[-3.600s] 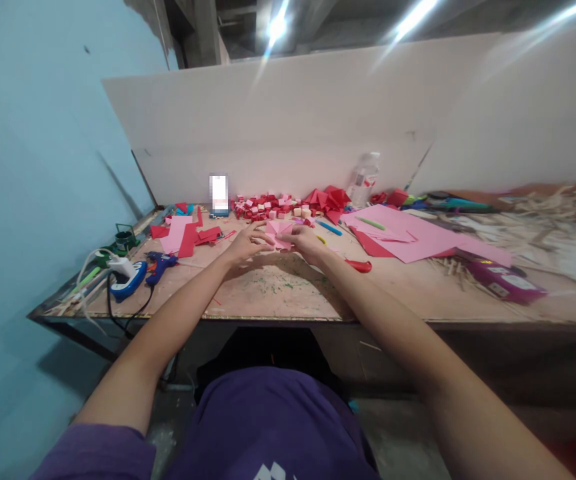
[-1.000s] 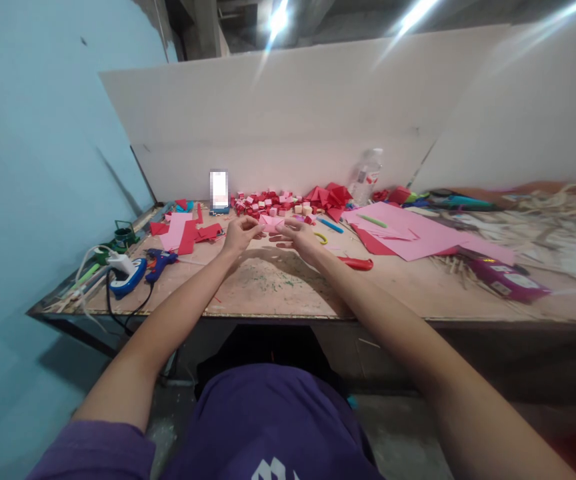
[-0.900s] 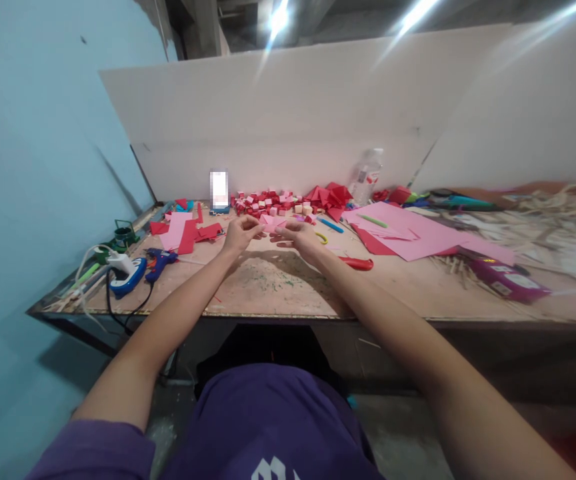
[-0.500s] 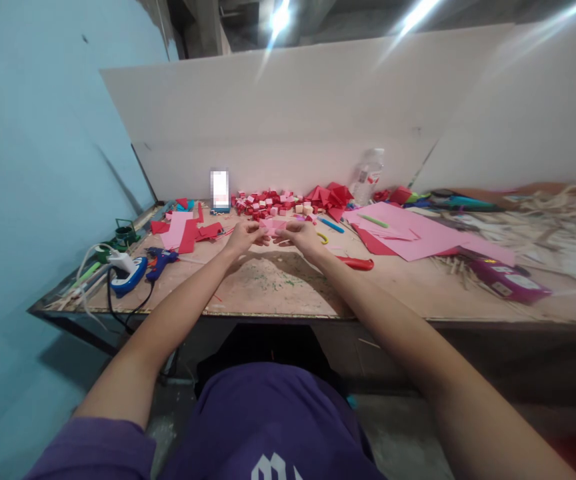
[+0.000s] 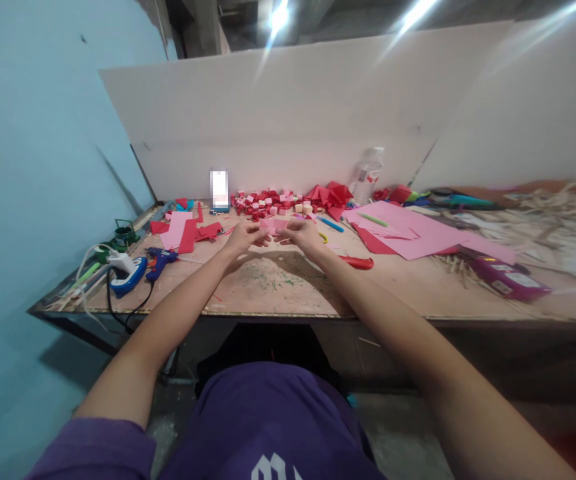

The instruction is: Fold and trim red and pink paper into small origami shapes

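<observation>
Between my hands, a little above the table, is a small piece of pink paper [image 5: 273,227]. My left hand [image 5: 245,239] pinches its left side, and my right hand [image 5: 298,235] pinches its right side. The fingers of both hands are curled toward each other. Just behind the paper lies a heap of small red and pink paper cubes [image 5: 268,202]. A pair of scissors with a yellow handle [image 5: 323,237] lies partly hidden by my right hand. Near my right wrist is a red-handled cutter [image 5: 359,263].
A glue gun [image 5: 160,261] and a blue power strip [image 5: 129,276] with cables lie at the left. A lit phone [image 5: 219,191] stands behind. Large pink sheets [image 5: 418,230], a clear bottle [image 5: 368,175] and a purple box [image 5: 508,277] are at the right. Green scraps [image 5: 281,277] dot the tabletop.
The pink paper looks slightly flatter and more visible between my fingers. Both hands stay in almost the same place.
</observation>
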The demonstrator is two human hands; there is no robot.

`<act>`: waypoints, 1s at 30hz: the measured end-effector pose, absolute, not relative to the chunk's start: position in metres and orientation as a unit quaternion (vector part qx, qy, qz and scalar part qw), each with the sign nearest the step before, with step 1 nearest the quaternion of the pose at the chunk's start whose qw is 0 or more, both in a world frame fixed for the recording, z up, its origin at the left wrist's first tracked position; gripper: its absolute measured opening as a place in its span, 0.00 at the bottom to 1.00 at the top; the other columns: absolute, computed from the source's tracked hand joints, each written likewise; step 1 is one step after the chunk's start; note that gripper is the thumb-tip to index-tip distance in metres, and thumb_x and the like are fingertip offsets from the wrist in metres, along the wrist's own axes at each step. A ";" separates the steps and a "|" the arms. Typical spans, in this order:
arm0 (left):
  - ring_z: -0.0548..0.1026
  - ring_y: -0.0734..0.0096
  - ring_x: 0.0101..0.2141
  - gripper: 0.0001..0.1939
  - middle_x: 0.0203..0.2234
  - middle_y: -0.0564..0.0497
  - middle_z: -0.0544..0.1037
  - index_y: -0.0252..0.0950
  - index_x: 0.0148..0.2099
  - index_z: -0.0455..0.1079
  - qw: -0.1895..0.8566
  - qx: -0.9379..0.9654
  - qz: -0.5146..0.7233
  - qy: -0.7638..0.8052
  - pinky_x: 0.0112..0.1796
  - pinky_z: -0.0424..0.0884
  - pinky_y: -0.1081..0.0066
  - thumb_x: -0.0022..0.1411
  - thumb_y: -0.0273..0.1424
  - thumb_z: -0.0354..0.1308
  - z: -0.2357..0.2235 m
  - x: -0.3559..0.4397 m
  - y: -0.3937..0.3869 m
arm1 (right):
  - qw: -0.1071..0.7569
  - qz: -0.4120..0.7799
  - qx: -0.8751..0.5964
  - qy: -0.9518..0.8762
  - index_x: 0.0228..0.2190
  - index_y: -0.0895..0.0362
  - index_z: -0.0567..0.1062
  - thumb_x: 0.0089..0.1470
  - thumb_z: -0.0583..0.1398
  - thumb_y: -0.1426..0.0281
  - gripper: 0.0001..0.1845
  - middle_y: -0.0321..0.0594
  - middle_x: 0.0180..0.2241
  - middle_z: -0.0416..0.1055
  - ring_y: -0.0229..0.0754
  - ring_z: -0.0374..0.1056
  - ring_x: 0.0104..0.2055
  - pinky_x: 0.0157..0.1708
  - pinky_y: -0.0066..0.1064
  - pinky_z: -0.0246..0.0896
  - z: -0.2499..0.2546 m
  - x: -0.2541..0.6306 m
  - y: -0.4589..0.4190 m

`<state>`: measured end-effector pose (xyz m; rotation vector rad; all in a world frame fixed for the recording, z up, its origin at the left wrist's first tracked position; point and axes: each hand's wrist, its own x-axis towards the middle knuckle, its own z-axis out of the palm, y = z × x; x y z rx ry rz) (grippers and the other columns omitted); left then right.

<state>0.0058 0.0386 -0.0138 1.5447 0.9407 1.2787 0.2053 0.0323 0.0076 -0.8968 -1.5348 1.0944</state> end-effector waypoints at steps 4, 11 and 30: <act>0.80 0.67 0.25 0.19 0.26 0.44 0.83 0.32 0.33 0.77 0.441 0.626 0.518 0.381 0.32 0.78 0.67 0.53 0.45 0.72 -0.014 0.006 0.039 | 0.477 0.458 -0.372 -0.652 0.24 0.60 0.79 0.41 0.76 0.57 0.20 0.44 0.27 0.79 0.42 0.77 0.29 0.31 0.30 0.75 0.009 0.207 0.031; 0.80 0.66 0.24 0.20 0.24 0.44 0.82 0.31 0.30 0.75 0.434 0.627 0.516 0.390 0.32 0.78 0.66 0.52 0.44 0.73 -0.013 0.006 0.040 | 0.426 0.475 -0.383 -0.668 0.27 0.60 0.81 0.52 0.71 0.59 0.16 0.49 0.30 0.82 0.42 0.78 0.29 0.30 0.30 0.74 0.000 0.212 0.038; 0.78 0.67 0.22 0.23 0.26 0.41 0.83 0.32 0.30 0.78 0.433 0.629 0.515 0.390 0.28 0.76 0.67 0.50 0.49 0.72 -0.010 0.003 0.036 | 0.440 0.471 -0.375 -0.667 0.24 0.61 0.80 0.48 0.74 0.59 0.18 0.49 0.30 0.82 0.43 0.78 0.30 0.30 0.30 0.74 0.003 0.211 0.036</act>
